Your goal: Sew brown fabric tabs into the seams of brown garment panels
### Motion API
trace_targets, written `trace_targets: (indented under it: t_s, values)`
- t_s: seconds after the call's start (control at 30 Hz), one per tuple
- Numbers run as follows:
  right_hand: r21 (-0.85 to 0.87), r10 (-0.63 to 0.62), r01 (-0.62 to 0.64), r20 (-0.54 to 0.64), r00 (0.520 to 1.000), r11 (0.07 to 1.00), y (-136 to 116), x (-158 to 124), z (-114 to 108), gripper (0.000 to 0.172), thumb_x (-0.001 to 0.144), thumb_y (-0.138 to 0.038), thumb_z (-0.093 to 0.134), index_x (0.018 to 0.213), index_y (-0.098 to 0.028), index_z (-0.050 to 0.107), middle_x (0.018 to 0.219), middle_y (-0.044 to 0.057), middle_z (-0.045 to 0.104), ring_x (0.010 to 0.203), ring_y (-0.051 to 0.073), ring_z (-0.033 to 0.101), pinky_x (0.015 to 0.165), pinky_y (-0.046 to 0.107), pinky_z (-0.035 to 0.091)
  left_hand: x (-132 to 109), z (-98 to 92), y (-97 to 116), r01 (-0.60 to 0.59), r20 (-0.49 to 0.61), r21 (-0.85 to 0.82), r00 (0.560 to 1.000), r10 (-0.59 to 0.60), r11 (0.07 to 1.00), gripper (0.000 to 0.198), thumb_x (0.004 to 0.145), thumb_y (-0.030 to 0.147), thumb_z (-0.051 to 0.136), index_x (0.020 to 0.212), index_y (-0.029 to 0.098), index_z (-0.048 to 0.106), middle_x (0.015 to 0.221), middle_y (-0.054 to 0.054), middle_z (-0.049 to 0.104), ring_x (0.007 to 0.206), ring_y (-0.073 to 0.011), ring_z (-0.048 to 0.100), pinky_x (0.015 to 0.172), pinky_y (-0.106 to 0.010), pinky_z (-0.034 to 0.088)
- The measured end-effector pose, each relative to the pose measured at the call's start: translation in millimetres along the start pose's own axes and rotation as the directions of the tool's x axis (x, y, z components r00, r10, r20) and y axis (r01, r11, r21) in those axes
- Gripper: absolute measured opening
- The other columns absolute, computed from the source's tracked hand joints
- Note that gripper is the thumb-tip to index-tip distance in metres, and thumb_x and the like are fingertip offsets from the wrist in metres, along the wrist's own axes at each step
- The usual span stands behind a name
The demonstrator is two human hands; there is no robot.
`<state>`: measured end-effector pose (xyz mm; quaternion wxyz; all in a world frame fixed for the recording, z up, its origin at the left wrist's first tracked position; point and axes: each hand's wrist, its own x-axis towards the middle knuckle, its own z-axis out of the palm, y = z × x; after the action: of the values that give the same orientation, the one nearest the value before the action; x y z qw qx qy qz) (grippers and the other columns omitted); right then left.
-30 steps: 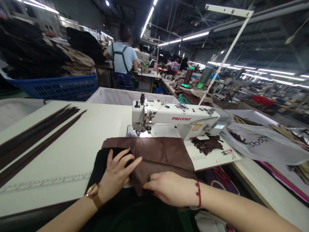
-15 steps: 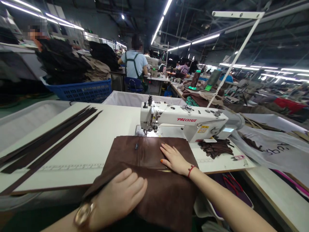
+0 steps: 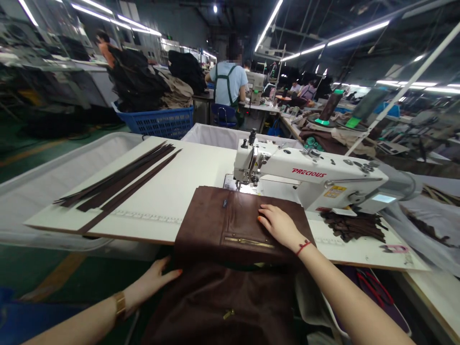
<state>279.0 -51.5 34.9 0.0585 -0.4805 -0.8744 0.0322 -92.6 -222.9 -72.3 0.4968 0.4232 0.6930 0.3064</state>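
A dark brown leather-like bag panel (image 3: 208,220) lies on the table in front of the sewing machine (image 3: 309,167), its far edge close to the needle area. Across its near part runs a brass zipper (image 3: 247,242); a small dark label (image 3: 225,203) sits further up. My right hand (image 3: 282,227) rests flat on the panel's right side, fingers stretched out. Off the table's front edge, my left hand (image 3: 154,282) is beside the panel's hanging part, thumb and fingers apart, holding nothing visible. Below, more brown material (image 3: 215,292) with a brass zipper pull (image 3: 229,314) hangs toward my lap.
Long dark strips (image 3: 129,177) lie on the left of the white table (image 3: 201,163). To the right are a bunch of brown pieces (image 3: 354,225) and pink thread snips (image 3: 394,248). Red-handled scissors (image 3: 375,287) lie below. A co-worker (image 3: 228,81) sits ahead, near a blue basket (image 3: 158,122).
My left hand has let go of the near flap and moved left and down. The flap has dropped, baring the zipper. My right hand stays on the panel; the view has turned left.
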Motion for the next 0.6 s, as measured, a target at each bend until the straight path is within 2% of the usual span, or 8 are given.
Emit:
trace_targets:
  t_s: [0.1, 0.17, 0.23, 0.33, 0.43, 0.57, 0.6]
  values:
    - [-0.037, 0.048, -0.05, -0.047, 0.998, 0.998, 0, 15, -2, 0.031, 0.099, -0.031, 0.039, 0.103, -0.02, 0.067, 0.112, 0.009, 0.065, 0.103, 0.02, 0.06, 0.091, 0.029, 0.044, 14, 23.5, 4, 0.021, 0.112, -0.135, 0.994, -0.006, 0.991, 0.059, 0.074, 0.056, 0.065, 0.114, 0.013, 0.062, 0.114, -0.014, 0.069, 0.112, -0.0315, 0.062, 0.097, -0.039, 0.05]
    - [-0.06, 0.085, -0.09, -0.082, 0.993, 0.994, 3, 26, 0, 0.028, 0.098, -0.029, 0.04, 0.101, -0.02, 0.066, 0.105, 0.009, 0.065, 0.097, 0.02, 0.06, 0.085, 0.028, 0.045, 17, 33.9, 6, 0.039, 0.149, -0.217, 0.989, -0.006, 0.975, 0.052, 0.076, 0.053, 0.063, 0.111, 0.014, 0.063, 0.105, -0.011, 0.072, 0.103, -0.0305, 0.067, 0.093, -0.04, 0.053]
    - [-0.08, 0.119, -0.13, -0.122, 0.985, 0.988, 7, 36, 4, 0.025, 0.097, -0.028, 0.042, 0.105, -0.019, 0.064, 0.105, 0.01, 0.064, 0.099, 0.022, 0.059, 0.085, 0.029, 0.044, 17, 37.2, 9, 0.039, 0.149, -0.279, 0.989, 0.003, 0.959, 0.048, 0.078, 0.052, 0.06, 0.109, 0.016, 0.064, 0.101, -0.011, 0.073, 0.099, -0.0313, 0.068, 0.09, -0.043, 0.054]
    - [-0.104, 0.156, -0.176, -0.179, 0.971, 0.979, 12, 46, 14, 0.028, 0.096, -0.028, 0.042, 0.114, -0.015, 0.06, 0.115, 0.013, 0.06, 0.106, 0.025, 0.054, 0.091, 0.034, 0.041, 9, 33.5, 18, 0.005, 0.127, -0.343, 0.991, 0.041, 0.939, 0.046, 0.08, 0.055, 0.054, 0.109, 0.02, 0.064, 0.105, -0.01, 0.072, 0.102, -0.0314, 0.066, 0.09, -0.046, 0.054]
    - [-0.116, 0.165, -0.193, -0.212, 0.963, 0.974, 14, 47, 21, 0.034, 0.097, -0.031, 0.039, 0.121, -0.015, 0.057, 0.122, 0.014, 0.057, 0.11, 0.027, 0.051, 0.1, 0.039, 0.033, -7, 25.3, 27, -0.017, 0.129, -0.378, 0.989, 0.071, 0.925, 0.047, 0.078, 0.057, 0.056, 0.108, 0.022, 0.066, 0.11, -0.007, 0.071, 0.107, -0.0324, 0.063, 0.092, -0.046, 0.052]
    - [-0.125, 0.169, -0.201, -0.226, 0.959, 0.972, 15, 43, 23, 0.042, 0.097, -0.04, 0.038, 0.126, -0.014, 0.054, 0.12, 0.015, 0.057, 0.112, 0.03, 0.048, 0.107, 0.045, 0.024, -31, 5.2, 20, 0.112, 0.257, -0.424, 0.966, 0.001, 0.898, 0.048, 0.072, 0.06, 0.065, 0.104, 0.025, 0.069, 0.099, -0.004, 0.073, 0.101, -0.0346, 0.065, 0.088, -0.048, 0.053]
    - [-0.125, 0.169, -0.2, -0.223, 0.96, 0.972, 15, 43, 22, 0.043, 0.097, -0.042, 0.038, 0.125, -0.014, 0.054, 0.117, 0.016, 0.057, 0.112, 0.031, 0.047, 0.106, 0.046, 0.024, -36, -2.3, 15, 0.109, 0.267, -0.402, 0.964, 0.003, 0.909, 0.048, 0.069, 0.062, 0.067, 0.101, 0.026, 0.07, 0.092, -0.003, 0.074, 0.095, -0.0343, 0.067, 0.085, -0.047, 0.054]
